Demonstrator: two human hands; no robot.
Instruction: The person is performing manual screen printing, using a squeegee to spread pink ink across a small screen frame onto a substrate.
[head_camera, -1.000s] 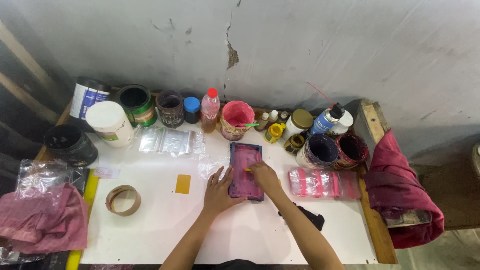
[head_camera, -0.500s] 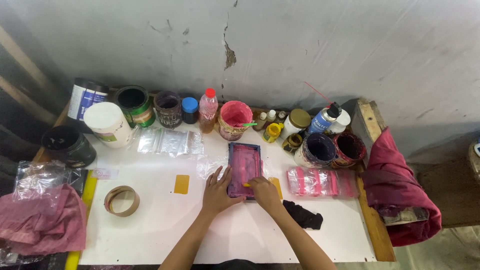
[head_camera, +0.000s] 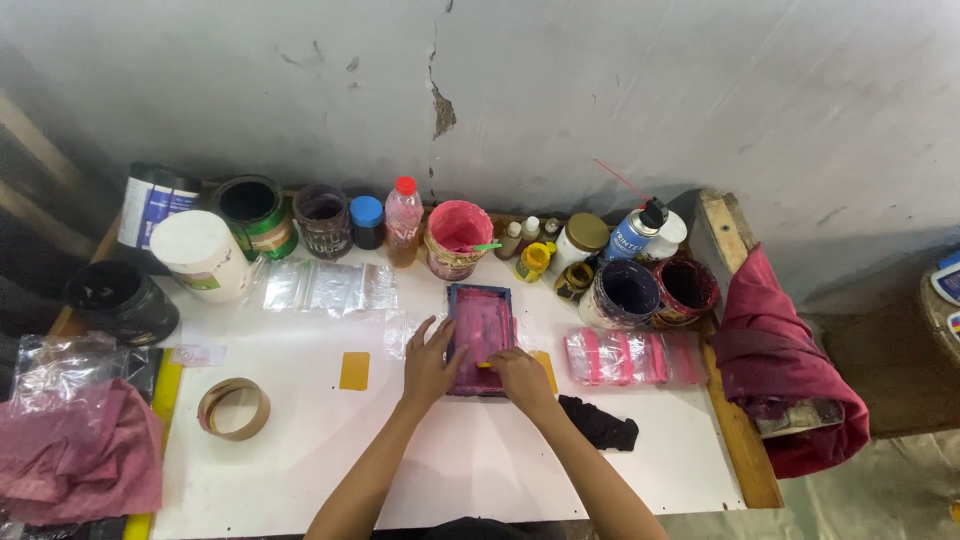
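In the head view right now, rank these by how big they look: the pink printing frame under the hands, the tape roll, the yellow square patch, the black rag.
Largest to smallest:
1. pink printing frame, partly covered by both hands
2. tape roll and black rag, too close in apparent size to rank
3. yellow square patch

Printing workshop: ink-stained paint pots (head_camera: 455, 238), cracked wall (head_camera: 600, 90).

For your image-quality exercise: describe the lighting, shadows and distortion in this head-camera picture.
Head view: soft, even light, no harsh glare on the white table; faint shadows under the left hand and right hand at the pink frame; wide-angle bending at the edges; far corners darker.
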